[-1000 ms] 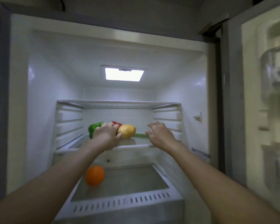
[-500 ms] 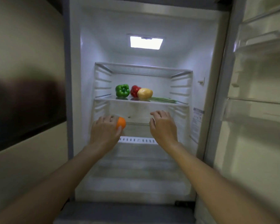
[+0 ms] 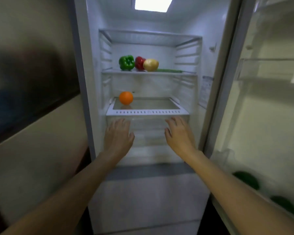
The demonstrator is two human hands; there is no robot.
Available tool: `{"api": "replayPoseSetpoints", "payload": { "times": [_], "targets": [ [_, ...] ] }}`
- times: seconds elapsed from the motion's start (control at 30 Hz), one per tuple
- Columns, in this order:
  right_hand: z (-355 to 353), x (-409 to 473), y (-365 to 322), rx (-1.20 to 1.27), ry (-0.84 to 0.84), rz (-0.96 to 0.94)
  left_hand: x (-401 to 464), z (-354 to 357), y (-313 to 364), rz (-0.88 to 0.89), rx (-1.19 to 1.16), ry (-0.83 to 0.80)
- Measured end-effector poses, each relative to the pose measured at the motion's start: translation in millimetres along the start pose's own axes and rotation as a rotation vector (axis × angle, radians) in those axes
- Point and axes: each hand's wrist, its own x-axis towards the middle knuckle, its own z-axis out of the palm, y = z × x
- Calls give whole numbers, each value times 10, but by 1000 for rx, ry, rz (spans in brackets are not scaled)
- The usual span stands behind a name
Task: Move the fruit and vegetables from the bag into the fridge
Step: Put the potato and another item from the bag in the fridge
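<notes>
Both of my hands, left hand (image 3: 118, 138) and right hand (image 3: 179, 134), hang open and empty before the fridge (image 3: 210, 92). Its orange (image 3: 126, 98) sits on the lower shelf (image 3: 148, 112); the green stalk (image 3: 170, 70) above lies left to right. Dark green shapes (image 3: 246, 179) in the door are too blurred to identify.

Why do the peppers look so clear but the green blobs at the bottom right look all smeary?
In the head view, the fridge lamp lights the green pepper and orange sharply; the dark green blobs sit dim and blurred at the stretched wide-angle edge; both hands look slightly soft.
</notes>
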Motion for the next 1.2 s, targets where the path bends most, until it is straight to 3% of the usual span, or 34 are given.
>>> {"api": "replayPoseSetpoints", "payload": {
  "times": [0.27, 0.4, 0.6, 0.93, 1.2],
  "targets": [
    [-259, -1091, -308, -144, -113, 150, -768, 68, 62, 59, -97, -237],
    [-702, -1361, -329, -229, -174, 245, -824, -139, 210, 126, -117, -252],
    [-1443, -1561, -277, -342, -78, 321, -865, -543, 654, 262, -166, -222],
    [-2820, -2323, -77, -503, 37, 485, -1105, -961, 1968, 530, -363, -290],
    [-3988, -3346, -163, -575, 69, 630, -1945, -1396, 3333, 775, -477, -322]
  ]
}}
